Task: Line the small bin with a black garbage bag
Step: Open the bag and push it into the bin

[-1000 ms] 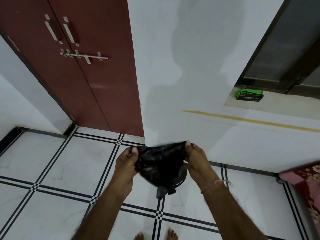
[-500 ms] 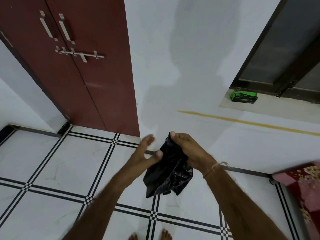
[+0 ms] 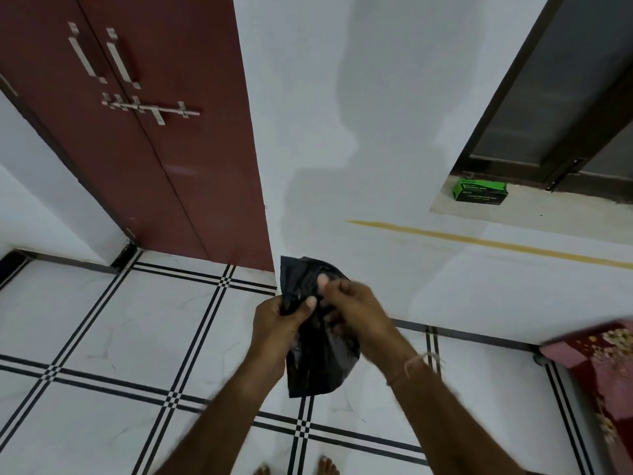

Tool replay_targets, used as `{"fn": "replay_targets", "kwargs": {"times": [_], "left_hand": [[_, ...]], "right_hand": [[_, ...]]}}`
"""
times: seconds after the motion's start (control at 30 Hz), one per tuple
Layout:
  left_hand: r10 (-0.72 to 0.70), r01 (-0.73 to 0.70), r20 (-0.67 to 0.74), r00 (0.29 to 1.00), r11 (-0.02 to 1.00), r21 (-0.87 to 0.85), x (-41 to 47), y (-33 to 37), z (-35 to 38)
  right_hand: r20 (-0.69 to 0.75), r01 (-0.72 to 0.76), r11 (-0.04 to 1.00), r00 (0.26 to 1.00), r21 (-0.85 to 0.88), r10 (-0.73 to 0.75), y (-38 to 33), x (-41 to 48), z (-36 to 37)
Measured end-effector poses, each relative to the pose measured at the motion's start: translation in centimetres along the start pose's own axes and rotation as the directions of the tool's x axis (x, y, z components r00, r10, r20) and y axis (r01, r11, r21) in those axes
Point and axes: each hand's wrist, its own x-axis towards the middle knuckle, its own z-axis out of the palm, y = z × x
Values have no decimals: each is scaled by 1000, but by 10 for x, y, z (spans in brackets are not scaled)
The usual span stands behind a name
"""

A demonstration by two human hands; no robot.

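A crumpled black garbage bag [image 3: 317,368] hangs in front of me at waist height, above the tiled floor. My left hand [image 3: 279,318] pinches its upper left edge between thumb and fingers. Close beside it, my right hand [image 3: 356,311] grips the bag's top from the right, thumb pressed on the plastic. The two hands almost touch. No bin is in view.
A dark red double door [image 3: 144,132] with metal handles stands at the left. A white wall fills the middle. A green box [image 3: 479,190] lies on the window ledge at the right. A red patterned cloth [image 3: 603,368] sits at the right edge. My bare toes [image 3: 296,469] show below.
My left hand, open half a second ago, has closed on the bag again. Both hands have come together at the bag's top, which earlier was spread wide between them.
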Motion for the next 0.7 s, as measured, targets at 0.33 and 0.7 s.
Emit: {"fn": "replay_targets", "kwargs": {"times": [0.33, 0.7], "left_hand": [[-97, 100, 87, 991, 995, -29, -8, -12, -1], [-251, 295, 184, 950, 915, -274, -12, -4, 6]], "right_hand": [[3, -23, 974, 1000, 227, 23, 31, -9, -5], [35, 95, 990, 994, 101, -99, 38, -17, -5]]}}
